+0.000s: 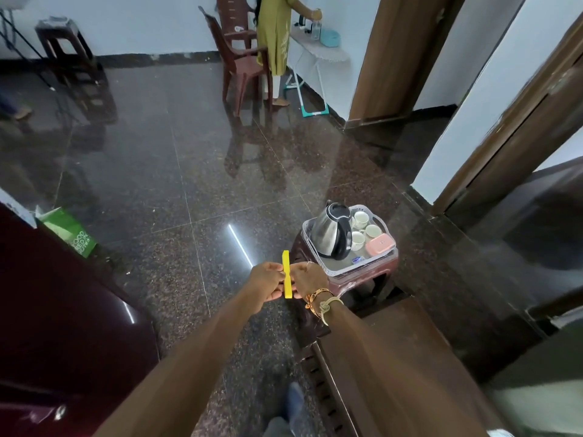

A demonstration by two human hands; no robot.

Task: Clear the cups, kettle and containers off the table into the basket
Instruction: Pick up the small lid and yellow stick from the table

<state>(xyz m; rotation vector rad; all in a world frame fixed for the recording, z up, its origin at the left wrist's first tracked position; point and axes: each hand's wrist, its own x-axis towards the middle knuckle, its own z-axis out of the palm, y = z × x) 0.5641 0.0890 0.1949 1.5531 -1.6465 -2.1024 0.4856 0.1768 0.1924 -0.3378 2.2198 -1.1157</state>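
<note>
A pale plastic basket [319,269] stands on a maroon plastic stool [353,283] to my right. Inside it are a steel kettle [328,234] with a black handle and lid, three white cups [361,219], a pink lidded container [380,243] and a small clear item. In front of me, left of the basket, both hands hold a thin yellow strip [286,272] upright. My left hand [266,280] pinches it from the left, my right hand [310,279] pinches it from the right. Bracelets circle my right wrist.
Dark polished granite floor spreads ahead. A brown wooden table [394,357] sits at lower right, a dark maroon surface [47,310] at left with a green bag [71,234]. A person stands at a far white table [318,55] beside maroon chairs [239,58].
</note>
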